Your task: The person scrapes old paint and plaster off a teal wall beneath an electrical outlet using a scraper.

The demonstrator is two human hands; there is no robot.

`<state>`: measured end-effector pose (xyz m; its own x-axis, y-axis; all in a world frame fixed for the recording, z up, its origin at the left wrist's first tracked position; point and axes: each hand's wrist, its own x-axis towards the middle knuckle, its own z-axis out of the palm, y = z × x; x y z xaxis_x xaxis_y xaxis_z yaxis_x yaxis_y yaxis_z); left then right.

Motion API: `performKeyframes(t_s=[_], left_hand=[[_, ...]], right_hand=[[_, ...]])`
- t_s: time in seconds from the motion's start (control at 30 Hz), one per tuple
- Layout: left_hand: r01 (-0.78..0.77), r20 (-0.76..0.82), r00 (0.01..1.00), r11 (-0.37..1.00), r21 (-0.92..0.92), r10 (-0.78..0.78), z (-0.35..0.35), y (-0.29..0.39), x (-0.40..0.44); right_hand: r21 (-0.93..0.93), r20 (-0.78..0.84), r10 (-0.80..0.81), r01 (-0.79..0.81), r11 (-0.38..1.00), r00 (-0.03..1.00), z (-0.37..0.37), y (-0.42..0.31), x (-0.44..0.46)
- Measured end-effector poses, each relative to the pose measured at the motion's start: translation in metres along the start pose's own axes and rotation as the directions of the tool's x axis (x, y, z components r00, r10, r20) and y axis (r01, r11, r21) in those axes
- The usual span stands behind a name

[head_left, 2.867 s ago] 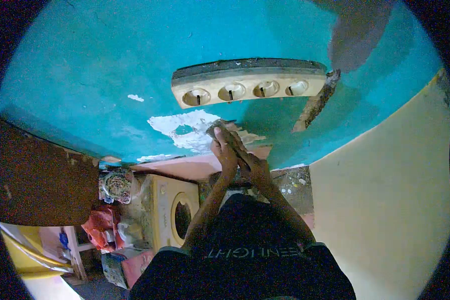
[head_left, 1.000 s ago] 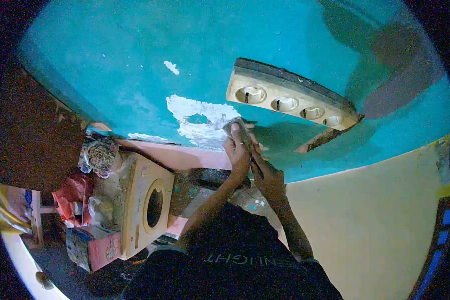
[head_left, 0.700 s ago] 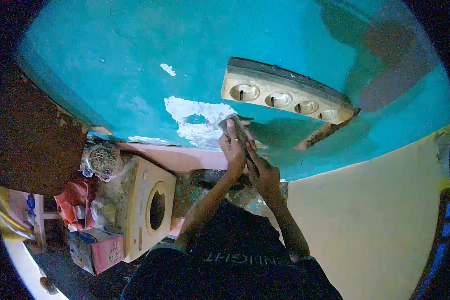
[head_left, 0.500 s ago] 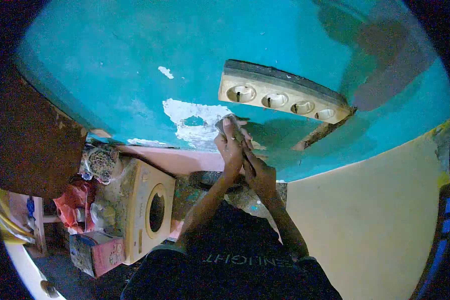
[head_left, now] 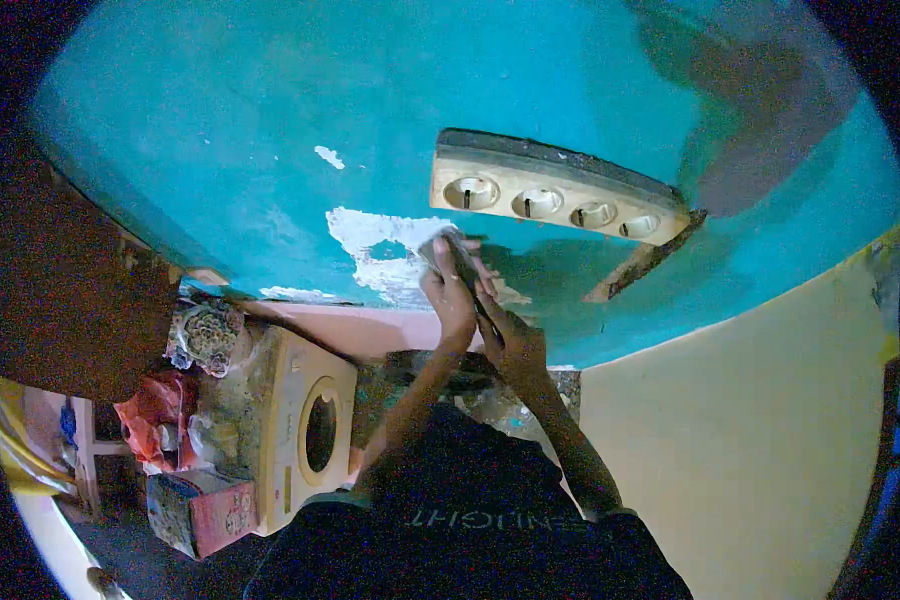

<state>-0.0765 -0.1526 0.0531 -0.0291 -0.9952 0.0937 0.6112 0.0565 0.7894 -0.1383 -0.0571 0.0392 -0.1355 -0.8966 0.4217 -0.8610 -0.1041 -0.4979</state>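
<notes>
My right hand [head_left: 515,345] is wrapped around the dark handle of a scraper, low on the turquoise wall [head_left: 300,90]. Higher up the tool, my left hand [head_left: 452,302] grips it too, with the thumb lying along the blade. The scraper [head_left: 466,262] has a flat greyish blade, whose tip meets the right end of a white patch [head_left: 395,275] where paint is gone. A small turquoise island remains inside that patch. Fingers cover part of the tool, so its full shape is hidden.
A four-socket power strip [head_left: 555,200] is fixed to the wall just above my hands. A cream washing machine [head_left: 315,430] stands at left, beside a red plastic bag [head_left: 160,415] and a box [head_left: 202,512]. A cream wall [head_left: 730,440] rises on the right.
The scraper tip and both hands have shifted slightly left along the white patch. The view has tilted a little, so the power strip sits lower and further left.
</notes>
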Motion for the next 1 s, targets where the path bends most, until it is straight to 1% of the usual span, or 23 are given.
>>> performKeyframes(t_s=[0.03,0.07,0.13,0.17,0.2,0.23,0.27,0.3,0.33,0.37,0.43,0.5,0.57,0.6,0.7,0.73,0.77,0.83,0.87,0.9,0.93,0.97,1.0], left_hand=[[0.021,0.016,1.000,1.000,0.000,-0.021,-0.001,-0.003,-0.003],[0.012,0.007,1.000,1.000,0.014,-0.012,-0.002,-0.006,-0.003],[0.015,-0.010,1.000,1.000,0.017,-0.015,0.005,0.008,0.000],[0.022,-0.030,0.999,1.000,0.021,-0.022,0.008,0.015,0.001],[-0.055,0.005,0.998,0.998,0.017,0.055,0.009,0.021,0.004],[-0.060,0.006,0.998,0.998,0.016,0.060,0.010,0.023,0.003],[-0.009,0.003,1.000,1.000,0.021,0.009,0.010,0.025,0.001],[0.043,-0.001,0.999,0.999,0.027,-0.043,0.010,0.026,0.000],[-0.004,0.041,0.999,0.999,0.043,0.002,0.004,0.015,0.000],[-0.001,0.041,0.999,0.999,0.044,-0.001,0.002,0.008,-0.004],[0.091,0.004,0.996,0.994,0.065,-0.091,0.004,0.004,-0.009],[0.079,-0.003,0.997,0.994,0.071,-0.079,0.005,0.004,-0.006],[0.038,0.019,0.999,0.999,0.029,-0.038,0.006,0.010,-0.004],[0.066,0.013,0.998,0.995,0.070,-0.067,0.007,0.012,-0.005],[0.069,0.036,0.997,0.997,0.047,-0.070,0.007,0.005,-0.009],[0.133,0.011,0.991,0.988,0.080,-0.134,0.007,0.004,-0.013],[0.134,0.007,0.991,0.988,0.079,-0.135,0.006,0.004,-0.014],[0.149,0.019,0.988,0.987,0.059,-0.151,0.012,0.015,-0.010],[0.044,-0.013,0.999,0.996,0.073,-0.044,0.009,0.009,-0.001],[0.005,0.023,1.000,0.999,0.037,-0.006,0.015,0.024,-0.001],[-0.015,0.036,0.999,0.999,0.047,0.013,0.014,0.026,0.001],[-0.041,0.048,0.998,0.998,0.053,0.038,0.015,0.028,0.003],[-0.051,0.052,0.998,0.997,0.051,0.048,0.014,0.024,0.003]], right_hand=[[-0.026,0.090,0.080,-0.078,0.997,0.993,0.000,0.003,-0.002],[-0.026,0.090,0.072,-0.070,0.997,0.993,0.003,0.005,0.000],[0.023,-0.040,-0.006,0.007,1.000,0.999,0.004,0.000,0.003],[0.023,-0.038,0.002,-0.001,1.000,0.999,0.003,-0.002,0.004],[0.021,-0.074,-0.037,0.039,0.999,0.997,0.002,-0.004,0.008],[0.018,-0.112,-0.083,0.086,0.996,0.990,0.002,-0.006,0.013],[0.019,-0.117,-0.092,0.094,0.995,0.989,0.002,-0.006,0.013],[0.061,-0.123,-0.077,0.085,0.995,0.989,0.002,-0.004,0.010],[0.103,-0.125,-0.056,0.069,0.992,0.991,0.003,-0.003,0.005],[0.103,-0.123,-0.053,0.066,0.992,0.991,0.003,-0.001,-0.002],[0.077,-0.078,0.020,-0.014,0.997,0.997,0.004,0.001,-0.008],[0.089,-0.078,0.031,-0.024,0.996,0.996,0.007,0.003,-0.005],[0.092,-0.081,0.040,-0.032,0.995,0.996,0.008,0.002,-0.006],[0.077,-0.097,0.033,-0.026,0.997,0.995,0.008,0.001,-0.005],[0.068,-0.111,0.038,-0.030,0.997,0.993,0.013,0.008,-0.013],[0.073,-0.109,0.049,-0.041,0.997,0.993,0.014,0.011,-0.017],[0.073,-0.105,0.049,-0.041,0.997,0.993,0.017,0.014,-0.019],[0.092,-0.128,0.007,0.005,0.996,0.992,0.012,0.009,-0.010],[0.092,-0.131,0.018,-0.006,0.996,0.991,0.010,0.007,-0.004],[0.072,-0.144,-0.024,0.034,0.997,0.989,0.007,0.000,0.006],[0.053,-0.156,-0.073,0.082,0.995,0.985,0.004,-0.003,0.011],[0.052,-0.159,-0.076,0.085,0.995,0.984,0.004,-0.003,0.010],[0.017,-0.128,-0.053,0.056,0.998,0.990,0.005,-0.002,0.007]])
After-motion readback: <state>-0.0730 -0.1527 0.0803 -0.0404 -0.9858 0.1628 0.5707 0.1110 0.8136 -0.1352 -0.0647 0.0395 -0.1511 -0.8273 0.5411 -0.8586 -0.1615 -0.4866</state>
